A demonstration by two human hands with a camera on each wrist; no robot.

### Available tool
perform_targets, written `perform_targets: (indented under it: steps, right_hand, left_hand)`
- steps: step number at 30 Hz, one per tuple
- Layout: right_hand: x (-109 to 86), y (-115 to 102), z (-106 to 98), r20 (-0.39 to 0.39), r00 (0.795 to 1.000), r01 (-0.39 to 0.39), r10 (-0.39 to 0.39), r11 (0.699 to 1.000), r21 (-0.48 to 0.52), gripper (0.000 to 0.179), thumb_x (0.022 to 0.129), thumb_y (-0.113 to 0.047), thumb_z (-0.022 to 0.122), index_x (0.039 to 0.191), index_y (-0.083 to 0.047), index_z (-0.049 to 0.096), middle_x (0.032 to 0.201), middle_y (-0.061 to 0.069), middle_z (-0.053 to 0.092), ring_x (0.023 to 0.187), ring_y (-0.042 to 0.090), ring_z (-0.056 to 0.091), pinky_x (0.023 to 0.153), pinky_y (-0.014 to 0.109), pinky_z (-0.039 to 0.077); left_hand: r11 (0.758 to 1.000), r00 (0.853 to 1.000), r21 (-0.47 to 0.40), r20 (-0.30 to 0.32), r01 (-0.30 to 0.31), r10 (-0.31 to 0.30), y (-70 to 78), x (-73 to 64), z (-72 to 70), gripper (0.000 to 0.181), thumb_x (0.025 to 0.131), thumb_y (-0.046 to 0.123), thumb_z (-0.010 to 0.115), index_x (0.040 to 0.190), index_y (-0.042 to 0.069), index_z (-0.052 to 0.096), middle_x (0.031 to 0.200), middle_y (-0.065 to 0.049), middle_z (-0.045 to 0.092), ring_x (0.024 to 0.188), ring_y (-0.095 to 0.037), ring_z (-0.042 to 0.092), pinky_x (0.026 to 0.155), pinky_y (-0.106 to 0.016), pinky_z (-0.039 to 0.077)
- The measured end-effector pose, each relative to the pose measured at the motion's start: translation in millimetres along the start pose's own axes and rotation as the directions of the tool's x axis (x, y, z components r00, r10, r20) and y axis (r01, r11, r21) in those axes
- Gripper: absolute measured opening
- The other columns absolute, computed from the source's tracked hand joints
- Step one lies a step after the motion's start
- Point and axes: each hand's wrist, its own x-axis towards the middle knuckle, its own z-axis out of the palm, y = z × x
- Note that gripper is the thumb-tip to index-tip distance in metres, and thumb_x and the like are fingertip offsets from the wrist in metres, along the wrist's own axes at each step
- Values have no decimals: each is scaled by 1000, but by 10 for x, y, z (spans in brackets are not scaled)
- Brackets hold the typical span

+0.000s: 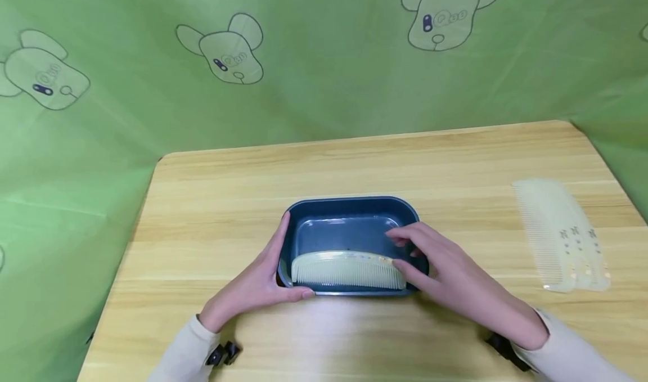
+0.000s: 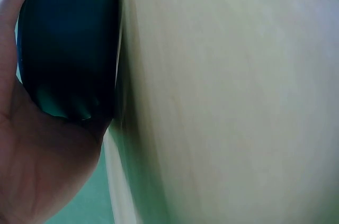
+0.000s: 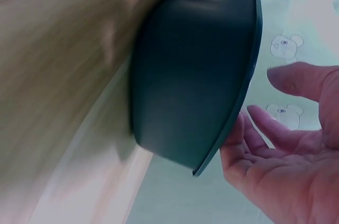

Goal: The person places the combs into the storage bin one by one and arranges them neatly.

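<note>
A dark blue plastic box [image 1: 349, 201] stands on the table. Inside, a pale translucent comb [image 1: 349, 270] lies along the near wall, teeth toward me. My left hand [image 1: 258, 278] grips the box's left end, thumb along the near rim and fingers round the side; the left wrist view shows that palm [image 2: 47, 155] against the box wall [image 2: 69, 38]. Over the box's right end hovers my right hand [image 1: 442, 266], thumb near the comb's right tip. In the right wrist view its fingers [image 3: 273, 128] and thumb are apart with nothing between them.
Three similar pale combs [image 1: 549, 236] lie overlapping on the right of the wooden table [image 1: 212, 202]. Green cloth [image 1: 324, 89] with printed animal heads hangs behind the table and at its sides.
</note>
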Motion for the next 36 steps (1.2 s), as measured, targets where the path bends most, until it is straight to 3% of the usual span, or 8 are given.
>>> perform_targets:
  steps: [3,6,11,17,22,27,36]
  right_hand:
    - [-49,39,-39,-49,998,29,-27,998,46,56,91,6,83,141,-12,66,126,-2,70,97,13,65,78,20,55]
    - [-88,85,-76,-69,998,18,-12,995,95,62,89,12,81,145,-6,62,124,1,72,101,13,68,86,17,54]
    - [-203,164,-159,-72,991,-103,114,984,142,73,93,11,78,158,-5,48,122,3,72,101,9,67,90,13,51]
    - [-353,259,-248,-87,961,-242,261,952,190,75,100,2,75,165,-14,41,124,3,71,100,9,66,92,10,47]
    - [-455,342,-319,-110,939,-301,325,934,193,71,102,0,75,164,-11,42,123,7,71,101,8,66,92,8,47]
    - [-542,414,-382,-160,929,-306,333,937,171,69,101,4,74,163,-4,43,126,10,69,105,4,63,95,7,45]
    - [-736,585,-479,-275,891,-331,361,932,149,70,96,11,76,159,-6,51,126,-10,67,109,1,61,94,5,43]
  left_hand:
    - [1000,1000,-1,-2,4,-4,-6,-15,14,143,85,45,96,174,33,-15,181,1,-9,165,-26,5,128,-59,20]
    - [1000,1000,5,-8,5,-5,-13,-32,15,143,85,46,96,174,32,-15,181,1,-8,165,-26,6,128,-59,21]
    - [1000,1000,5,-9,6,-6,-13,-34,20,143,85,48,95,174,33,-15,181,1,-9,165,-26,6,128,-59,21]
    - [1000,1000,8,-10,1,-1,-17,-17,25,143,85,47,96,174,33,-15,181,2,-9,165,-26,5,127,-59,20]
    - [1000,1000,2,-5,-2,2,-19,-5,25,143,85,47,95,174,33,-16,181,2,-10,165,-26,4,128,-59,19]
    - [1000,1000,-3,-7,-3,3,-21,-12,22,143,85,46,96,174,33,-16,181,2,-10,165,-27,4,127,-61,20]
    - [1000,1000,14,-9,-21,21,-10,3,9,144,85,47,96,174,29,-16,181,0,-10,165,-28,5,127,-60,20]
